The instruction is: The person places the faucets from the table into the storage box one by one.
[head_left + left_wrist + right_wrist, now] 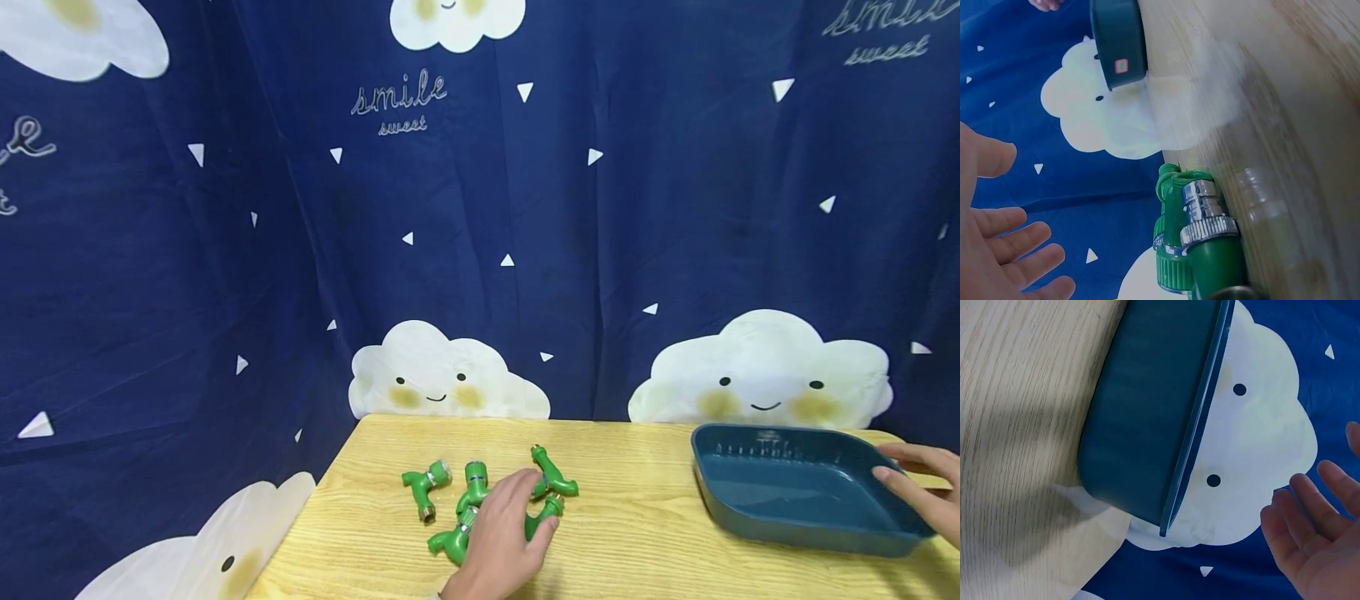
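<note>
Several green plastic faucets with metal threaded ends lie loosely grouped on the table's left side, one at the left edge of the group (427, 490) and one at its far right (555, 472). Over the middle of them hovers my left hand (501, 533), fingers extended, hiding parts of some faucets. In the left wrist view that hand (1010, 237) appears apart from the nearest faucet (1216, 262), holding nothing. My right hand (930, 483) hangs by the right end of a dark teal rectangular tray (810, 533). From the right wrist view, its loosely bent fingers (1310, 519) hold nothing and stay apart from the tray wall.
The light wooden table (630, 517) has its far edge against a navy curtain (465, 208) printed with clouds and triangles. Bare wood separates the faucets from the tray. A small label (1121, 66) is stuck to the tray's outer wall.
</note>
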A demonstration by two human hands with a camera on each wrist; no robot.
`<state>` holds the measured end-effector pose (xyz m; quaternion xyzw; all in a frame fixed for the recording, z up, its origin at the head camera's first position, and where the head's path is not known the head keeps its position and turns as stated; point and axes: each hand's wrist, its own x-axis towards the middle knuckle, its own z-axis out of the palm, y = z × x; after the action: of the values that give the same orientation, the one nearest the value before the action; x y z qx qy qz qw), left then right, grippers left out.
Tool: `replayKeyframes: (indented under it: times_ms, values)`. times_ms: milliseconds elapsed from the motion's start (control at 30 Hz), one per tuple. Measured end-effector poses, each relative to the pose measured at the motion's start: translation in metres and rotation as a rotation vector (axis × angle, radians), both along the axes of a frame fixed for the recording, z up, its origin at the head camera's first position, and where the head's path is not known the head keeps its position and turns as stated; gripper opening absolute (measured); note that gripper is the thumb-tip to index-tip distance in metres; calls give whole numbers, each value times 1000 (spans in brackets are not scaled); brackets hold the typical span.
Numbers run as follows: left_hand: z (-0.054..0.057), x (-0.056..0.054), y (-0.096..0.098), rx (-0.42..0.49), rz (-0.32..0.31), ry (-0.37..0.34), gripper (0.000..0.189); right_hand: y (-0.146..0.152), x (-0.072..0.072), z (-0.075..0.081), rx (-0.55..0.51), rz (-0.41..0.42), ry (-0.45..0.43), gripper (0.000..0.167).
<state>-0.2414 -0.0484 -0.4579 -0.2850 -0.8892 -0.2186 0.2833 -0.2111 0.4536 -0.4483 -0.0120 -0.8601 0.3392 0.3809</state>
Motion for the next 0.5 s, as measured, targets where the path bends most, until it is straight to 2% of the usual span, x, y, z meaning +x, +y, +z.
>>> replayKeyframes:
  times_ms: [67, 233, 433, 500]
  values:
    - [-1, 0, 0, -3, -1, 13, 48, 3, -1, -1, -20, 18, 9, 64]
    - [-2, -1, 1, -8, 0, 41, 48, 8, -2, -2, -38, 19, -14, 62]
    - [0, 0, 0, -3, -3, 16, 48, 18, -3, -7, -69, 31, -35, 63]
    - [1, 1, 1, -1, -8, 16, 48, 24, -5, -10, -100, 66, -11, 64]
